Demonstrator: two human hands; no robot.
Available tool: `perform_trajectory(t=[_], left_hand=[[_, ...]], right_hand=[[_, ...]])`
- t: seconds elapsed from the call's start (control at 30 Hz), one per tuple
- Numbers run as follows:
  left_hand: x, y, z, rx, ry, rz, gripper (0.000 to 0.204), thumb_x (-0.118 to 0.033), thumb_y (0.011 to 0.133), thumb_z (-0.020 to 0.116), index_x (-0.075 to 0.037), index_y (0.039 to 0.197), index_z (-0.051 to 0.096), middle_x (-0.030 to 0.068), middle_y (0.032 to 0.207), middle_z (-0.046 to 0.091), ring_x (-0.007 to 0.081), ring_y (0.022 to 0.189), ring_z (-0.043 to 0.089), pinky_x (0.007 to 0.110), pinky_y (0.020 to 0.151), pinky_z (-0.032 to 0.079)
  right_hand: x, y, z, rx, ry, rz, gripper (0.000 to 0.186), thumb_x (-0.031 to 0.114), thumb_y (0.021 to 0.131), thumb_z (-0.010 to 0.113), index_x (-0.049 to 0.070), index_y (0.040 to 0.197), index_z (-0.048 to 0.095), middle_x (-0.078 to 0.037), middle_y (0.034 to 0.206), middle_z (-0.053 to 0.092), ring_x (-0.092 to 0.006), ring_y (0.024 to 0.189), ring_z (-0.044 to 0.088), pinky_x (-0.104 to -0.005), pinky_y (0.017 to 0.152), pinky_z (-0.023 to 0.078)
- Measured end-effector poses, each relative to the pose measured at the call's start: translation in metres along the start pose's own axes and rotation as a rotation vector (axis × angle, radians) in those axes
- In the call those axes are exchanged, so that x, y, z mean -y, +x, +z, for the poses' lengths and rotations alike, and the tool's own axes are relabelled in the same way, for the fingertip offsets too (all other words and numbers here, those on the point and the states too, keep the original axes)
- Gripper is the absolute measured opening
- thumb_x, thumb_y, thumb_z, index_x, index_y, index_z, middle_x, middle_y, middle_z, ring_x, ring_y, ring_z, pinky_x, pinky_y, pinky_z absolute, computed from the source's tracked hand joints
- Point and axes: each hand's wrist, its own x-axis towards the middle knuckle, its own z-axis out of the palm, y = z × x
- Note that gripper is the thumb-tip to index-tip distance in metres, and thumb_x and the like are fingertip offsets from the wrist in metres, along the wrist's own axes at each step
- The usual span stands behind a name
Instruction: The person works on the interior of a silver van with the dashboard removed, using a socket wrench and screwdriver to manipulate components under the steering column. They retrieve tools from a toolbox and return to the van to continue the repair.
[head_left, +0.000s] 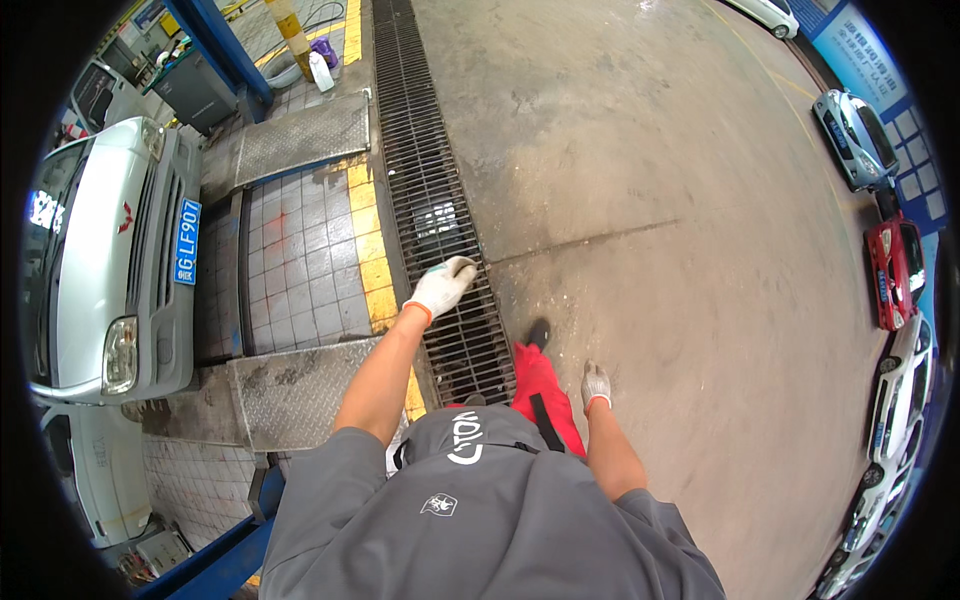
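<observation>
My left hand point(443, 287), in a white knit glove with an orange cuff, is held out over the long floor grating point(468, 345). Its fingers are bent and close together, and nothing shows in them. At my right side hangs my right hand point(595, 384) in a similar, greyer glove, above the concrete floor point(680, 370). Its fingers point forward, loosely extended, with no object visible in them. Below me show a red trouser leg point(545, 390) and one dark shoe point(540, 332), set on the concrete beside the grating.
A white van point(150, 270) faces the grating from the left, near metal ramp plates point(305, 135) and blue lift posts point(222, 50). A white bottle point(320, 72) stands by a yellow post point(288, 35). Several cars, including a red car point(895, 270), line the right wall.
</observation>
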Motion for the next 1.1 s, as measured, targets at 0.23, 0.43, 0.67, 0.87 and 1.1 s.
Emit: perform_trajectory(t=[0.23, 0.43, 0.67, 0.87, 1.1], left_hand=[[0.029, 0.154, 0.018, 0.124, 0.144, -0.225, 0.061, -0.052, 0.110, 0.057, -0.004, 0.144, 0.071, 0.0289, 0.140, 0.075, 0.0454, 0.135, 0.069, 0.051, 0.114, 0.054], [0.149, 0.112, 0.028, 0.029, -0.166, -1.034, 0.061, -0.057, 0.105, 0.061, -0.004, 0.100, 0.088, 0.0167, 0.085, 0.083, 0.0297, 0.083, 0.083, 0.046, 0.091, 0.064], [0.113, 0.200, 0.035, -0.038, -0.206, -1.160, 0.071, -0.058, 0.105, 0.061, 0.004, 0.137, 0.077, 0.0304, 0.136, 0.077, 0.0422, 0.135, 0.072, 0.048, 0.115, 0.054], [0.128, 0.443, -0.065, 0.323, 0.135, -0.667, 0.060, -0.051, 0.107, 0.056, -0.004, 0.138, 0.078, 0.0264, 0.140, 0.076, 0.0432, 0.134, 0.072, 0.049, 0.112, 0.056], [0.119, 0.829, -0.376, -0.223, 0.049, -0.777, 0.063, -0.050, 0.107, 0.055, -0.002, 0.144, 0.072, 0.0313, 0.144, 0.072, 0.0451, 0.138, 0.069, 0.053, 0.118, 0.054]], right_hand=[[0.135, 0.243, -0.068, 0.131, 0.061, 0.076, 0.071, 0.053, 0.114, 0.050, -0.004, 0.153, 0.065, -0.032, 0.154, 0.067, -0.0465, 0.144, 0.064, -0.0473, 0.122, 0.049], [0.289, 0.429, -0.112, 0.377, -0.426, -0.296, 0.056, 0.041, 0.117, 0.043, 0.000, 0.140, 0.072, -0.030, 0.144, 0.073, -0.0465, 0.137, 0.067, -0.0523, 0.114, 0.054], [0.566, 0.592, -0.058, 0.480, -0.395, -0.331, 0.071, 0.055, 0.106, 0.057, 0.003, 0.154, 0.068, -0.030, 0.151, 0.070, -0.0464, 0.142, 0.065, -0.0508, 0.121, 0.050], [0.764, 0.694, -0.035, 0.596, -0.466, -0.356, 0.070, 0.052, 0.111, 0.052, -0.002, 0.154, 0.066, -0.029, 0.146, 0.074, -0.0461, 0.139, 0.066, -0.0496, 0.119, 0.050], [0.986, 0.865, -0.042, 0.477, -0.541, -0.285, 0.067, 0.049, 0.112, 0.058, 0.000, 0.158, 0.063, -0.024, 0.157, 0.068, -0.0399, 0.146, 0.063, -0.0468, 0.124, 0.048]])
